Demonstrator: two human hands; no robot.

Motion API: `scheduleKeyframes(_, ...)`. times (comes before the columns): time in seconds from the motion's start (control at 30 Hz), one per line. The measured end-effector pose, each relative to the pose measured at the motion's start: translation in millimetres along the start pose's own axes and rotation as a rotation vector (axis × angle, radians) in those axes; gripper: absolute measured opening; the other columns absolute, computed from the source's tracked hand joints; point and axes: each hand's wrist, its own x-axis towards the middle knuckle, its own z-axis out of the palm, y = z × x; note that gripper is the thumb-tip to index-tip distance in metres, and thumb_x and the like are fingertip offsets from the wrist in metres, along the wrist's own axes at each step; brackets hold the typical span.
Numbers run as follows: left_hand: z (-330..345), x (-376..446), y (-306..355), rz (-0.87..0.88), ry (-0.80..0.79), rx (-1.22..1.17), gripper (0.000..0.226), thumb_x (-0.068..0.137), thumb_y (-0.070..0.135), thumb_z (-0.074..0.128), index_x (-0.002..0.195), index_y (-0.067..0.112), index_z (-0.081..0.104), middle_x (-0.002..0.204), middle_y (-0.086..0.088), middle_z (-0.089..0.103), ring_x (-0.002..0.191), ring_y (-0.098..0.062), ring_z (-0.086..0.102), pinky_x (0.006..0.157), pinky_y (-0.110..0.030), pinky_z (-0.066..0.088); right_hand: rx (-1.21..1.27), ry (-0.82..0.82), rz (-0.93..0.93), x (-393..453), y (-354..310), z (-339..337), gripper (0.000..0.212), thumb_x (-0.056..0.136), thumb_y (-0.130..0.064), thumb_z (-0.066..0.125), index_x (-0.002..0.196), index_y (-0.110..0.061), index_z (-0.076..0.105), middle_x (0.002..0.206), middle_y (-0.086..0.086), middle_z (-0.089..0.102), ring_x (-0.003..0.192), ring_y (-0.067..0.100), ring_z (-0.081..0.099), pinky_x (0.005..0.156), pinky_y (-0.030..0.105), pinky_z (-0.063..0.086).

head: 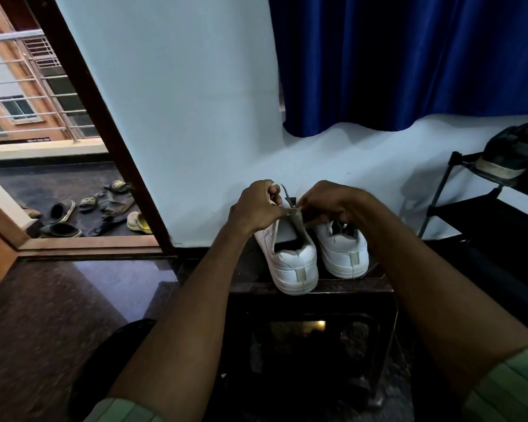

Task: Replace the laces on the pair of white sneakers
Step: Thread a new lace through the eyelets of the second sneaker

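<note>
Both hands pinch a lace above the sneakers.

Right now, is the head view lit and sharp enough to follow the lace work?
Head view: dim indoors, daylight only through the doorway; wide-angle bend at the edges; the hands, left hand and right hand, hide the eyelets, and the lace is thin and faint; glare on the floor.
</note>
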Motion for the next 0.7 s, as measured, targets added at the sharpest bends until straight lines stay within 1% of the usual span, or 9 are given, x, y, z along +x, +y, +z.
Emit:
scheduleKeyframes(0.03, 1, 0, 0, 0.0, 0.014, 0.002, 0.044, 0.07, 0.016, 0.086, 0.073, 0.023, 0.043, 0.074, 0.01, 0.067, 0.063, -0.009, 0.053, 0.068, -0.031, 0.046, -0.062, 0.018, -0.019, 0, 1, 2, 0.02, 0.091, 0.01, 0.059, 0.107, 0.016, 0.07, 0.093, 0.028, 0.074, 0.079, 0.031, 0.074, 0.085, 0.044, 0.064)
scheduleKeyframes(0.17, 0, -1, 0, -0.056, 0.014, -0.071, 0.044, 0.063, 0.015, 0.086, 0.076, 0.023, 0.045, 0.077, 0.005, 0.075, 0.068, -0.013, 0.063, 0.073, -0.037, 0.055, -0.175, 0.109, -0.078, -3, 1, 8, 0.017, 0.084, 0.007, 0.066, 0.098, 0.013, 0.074, 0.09, 0.031, 0.074, 0.07, 0.03, 0.074, 0.052, 0.027, 0.055)
scheduleKeyframes(0.27, -6, -3, 7, -0.17, -0.004, -0.372, 0.04, 0.07, 0.004, 0.081, 0.08, 0.019, 0.045, 0.078, -0.014, 0.075, 0.058, -0.018, 0.064, 0.066, -0.037, 0.053, 0.019, 0.162, -0.063, -5, -5, 1, 0.016, 0.079, 0.014, 0.069, 0.094, 0.013, 0.071, 0.086, 0.034, 0.072, 0.072, 0.035, 0.076, 0.078, 0.045, 0.065)
scheduleKeyframes(0.33, -10, -4, 13, -0.24, 0.001, -0.565, 0.038, 0.084, -0.003, 0.075, 0.081, 0.019, 0.045, 0.077, -0.014, 0.071, 0.053, -0.015, 0.063, 0.053, -0.026, 0.05, 0.194, 0.204, -0.074, -7, -9, -5, 0.02, 0.08, 0.015, 0.063, 0.098, 0.022, 0.066, 0.085, 0.032, 0.074, 0.079, 0.039, 0.077, 0.078, 0.042, 0.065)
scheduleKeyframes(0.4, -13, -4, 17, -0.291, 0.008, -0.686, 0.033, 0.091, 0.0, 0.074, 0.079, 0.019, 0.049, 0.08, -0.009, 0.067, 0.061, -0.016, 0.068, 0.048, -0.02, 0.048, 0.425, 0.149, -0.103, -9, -14, -8, 0.014, 0.089, 0.01, 0.053, 0.097, 0.017, 0.062, 0.086, 0.027, 0.076, 0.081, 0.039, 0.077, 0.065, 0.031, 0.065)
scheduleKeyframes(0.47, -15, -3, 18, -0.321, 0.024, -0.743, 0.023, 0.093, 0.004, 0.073, 0.083, 0.017, 0.057, 0.081, -0.005, 0.065, 0.068, -0.016, 0.071, 0.049, -0.019, 0.048, 0.481, 0.138, -0.116, -10, -16, -12, 0.011, 0.094, 0.002, 0.049, 0.089, -0.002, 0.057, 0.071, 0.011, 0.069, 0.055, 0.023, 0.069, 0.043, 0.023, 0.05)
scheduleKeyframes(0.53, -16, -2, 18, -0.327, 0.045, -0.752, 0.011, 0.094, 0.009, 0.072, 0.091, 0.014, 0.062, 0.08, -0.003, 0.064, 0.072, -0.018, 0.07, 0.05, -0.018, 0.047, 0.189, 0.211, -0.201, -6, -12, -16, 0.014, 0.095, -0.001, 0.051, 0.084, -0.011, 0.054, 0.063, 0.005, 0.053, 0.041, 0.011, 0.047, 0.039, 0.019, 0.031)
scheduleKeyframes(0.63, -15, -1, 20, -0.318, 0.062, -0.766, 0.008, 0.095, 0.011, 0.071, 0.094, 0.01, 0.064, 0.072, -0.004, 0.067, 0.078, -0.023, 0.069, 0.053, -0.022, 0.047, -0.462, 0.179, -0.352, -3, -7, -15, 0.008, 0.095, -0.012, 0.068, 0.091, -0.01, 0.075, 0.072, 0.001, 0.068, 0.052, 0.008, 0.055, 0.047, 0.02, 0.041)
scheduleKeyframes(0.7, -14, -2, 22, -0.322, 0.054, -0.777, 0.007, 0.095, 0.004, 0.069, 0.096, 0.007, 0.062, 0.073, -0.007, 0.068, 0.073, -0.022, 0.073, 0.054, -0.022, 0.052, -0.536, 0.05, -0.338, -7, -6, -7, 0.017, 0.098, -0.025, 0.07, 0.095, -0.013, 0.08, 0.075, -0.002, 0.072, 0.058, 0.011, 0.062, 0.053, 0.022, 0.045)
